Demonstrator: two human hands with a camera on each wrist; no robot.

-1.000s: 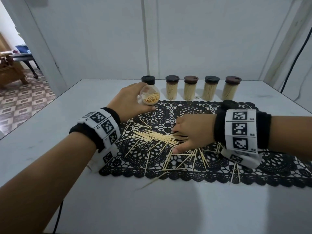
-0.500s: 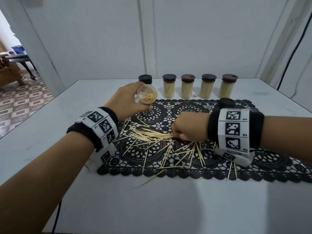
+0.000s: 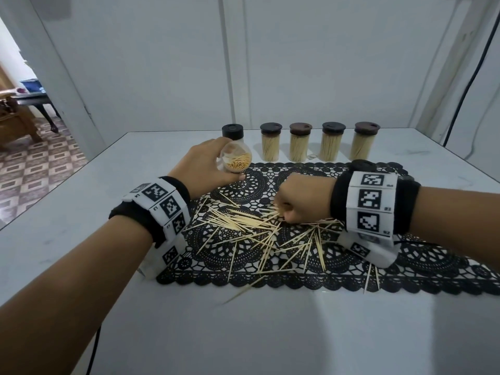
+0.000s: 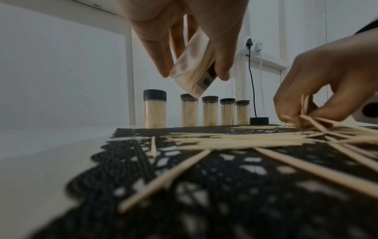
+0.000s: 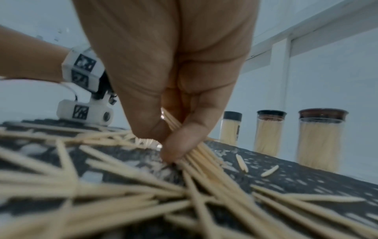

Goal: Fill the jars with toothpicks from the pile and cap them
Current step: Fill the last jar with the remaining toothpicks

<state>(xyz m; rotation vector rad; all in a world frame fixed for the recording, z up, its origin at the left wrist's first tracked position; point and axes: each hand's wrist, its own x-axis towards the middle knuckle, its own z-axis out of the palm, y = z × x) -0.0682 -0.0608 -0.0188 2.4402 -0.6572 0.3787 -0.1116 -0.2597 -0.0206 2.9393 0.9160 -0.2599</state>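
Observation:
My left hand (image 3: 205,166) holds a clear open jar (image 3: 236,159), tilted with its mouth toward me and partly filled with toothpicks. In the left wrist view the fingers (image 4: 161,53) grip the jar (image 4: 194,67) above the mat. My right hand (image 3: 300,201) is curled on the pile of loose toothpicks (image 3: 243,223) and pinches a bundle of them (image 5: 184,134) against the black lace mat (image 3: 338,255). Several capped, full jars (image 3: 299,142) stand in a row behind the mat. A loose black cap (image 4: 259,120) lies on the mat's far side.
The mat lies on a white table (image 3: 243,334) against a white wall. A black cable (image 4: 252,84) hangs behind the jars from a wall socket. Stray toothpicks (image 3: 243,289) reach past the mat's front edge. An open doorway is at the far left.
My right hand has closed from flat fingers into a fist, gathering toothpicks from the pile's right end. The left hand and its jar have stayed about where they were.

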